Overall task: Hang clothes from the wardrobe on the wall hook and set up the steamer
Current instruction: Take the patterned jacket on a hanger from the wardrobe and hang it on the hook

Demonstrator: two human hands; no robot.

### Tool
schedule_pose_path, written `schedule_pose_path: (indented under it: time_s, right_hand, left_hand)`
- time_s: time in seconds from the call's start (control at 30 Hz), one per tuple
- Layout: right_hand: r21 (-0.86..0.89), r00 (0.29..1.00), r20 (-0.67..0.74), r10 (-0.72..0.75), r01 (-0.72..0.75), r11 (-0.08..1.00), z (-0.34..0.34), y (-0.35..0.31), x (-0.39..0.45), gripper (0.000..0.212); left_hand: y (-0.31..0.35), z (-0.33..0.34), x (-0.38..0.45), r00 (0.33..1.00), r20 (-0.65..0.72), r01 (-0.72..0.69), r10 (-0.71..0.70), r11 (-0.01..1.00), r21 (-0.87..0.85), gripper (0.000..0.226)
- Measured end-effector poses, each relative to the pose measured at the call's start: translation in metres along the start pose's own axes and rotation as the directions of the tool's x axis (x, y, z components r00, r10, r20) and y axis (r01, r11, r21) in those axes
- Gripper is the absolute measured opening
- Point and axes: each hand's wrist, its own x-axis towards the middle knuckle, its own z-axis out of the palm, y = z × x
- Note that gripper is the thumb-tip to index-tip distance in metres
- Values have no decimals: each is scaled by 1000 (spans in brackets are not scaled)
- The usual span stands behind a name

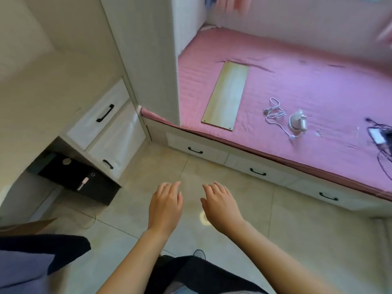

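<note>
Both hands hang over the pale tiled floor [275, 230] in the near middle, palms down, holding nothing: the left hand [166, 205] with relaxed, slightly parted fingers, the right hand [220, 205] just beside it with fingers loosely spread and a little bent. The two do not touch.

Far and right lies the bed with a pink quilted cover [307, 66], set on a white base with black-handled drawers [257, 172] along its near side. On the left stands a tall cream wardrobe panel [146, 60], and near it a white drawer unit with black handles [106, 124]; under that unit sits a black box [78, 177].

On the bed cover, a long pale wooden board [226, 95] lies flat towards the left. Right of it, well apart from both hands, the small white handheld steamer [298, 120] rests on the cover, its white cord [275, 114] coiled loosely just to its left. At the right edge, a white phone-like device [377, 135] sits among black cables [384, 162]. Dark fabric [42, 249] fills the near left corner.
</note>
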Motion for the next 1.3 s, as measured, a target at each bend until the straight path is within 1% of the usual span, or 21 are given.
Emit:
schedule_pose_path:
  time_s: [0.23, 0.37, 0.47, 0.6, 0.73, 0.87, 0.97, 1.17, 1.3]
  right_hand:
    - [42, 980, 20, 198, -199, 979, -4, 66, -1, 47]
    - [42, 965, 14, 263, -264, 964, -8, 94, 16, 48]
    - [39, 956, -5, 295, -294, 955, -11, 110, 42, 47]
    - [40, 953, 1, 303, -303, 952, -19, 130, 93, 48]
    - [43, 952, -10, 305, -304, 952, -34, 146, 151, 49]
    - [41, 949, -46, 310, -309, 950, -50, 164, 214, 48]
    - [28, 952, -45, 302, -301, 953, -61, 175, 250, 46]
    - [26, 957, -18, 291, -290, 957, -73, 195, 298, 42]
    - [19, 967, 9, 255, -255, 967, -75, 214, 334, 45]
  left_hand:
    - [47, 29, 52, 986, 71, -153, 152, 988, 6, 30]
    - [62, 40, 89, 972, 80, -224, 221, 974, 28, 29]
    - [65, 48, 126, 968, 110, -231, 225, 972, 44, 32]
    - [63, 53, 183, 966, 133, -226, 219, 974, 35, 38]
    - [62, 49, 243, 964, 126, -236, 233, 972, 15, 41]
    - [62, 45, 303, 954, 130, -276, 270, 961, 30, 43]
    - [59, 47, 341, 954, 131, -278, 270, 959, 48, 44]
    - [64, 49, 390, 953, 134, -281, 271, 958, 65, 43]
    - [70, 53, 422, 963, 130, -249, 237, 965, 86, 42]
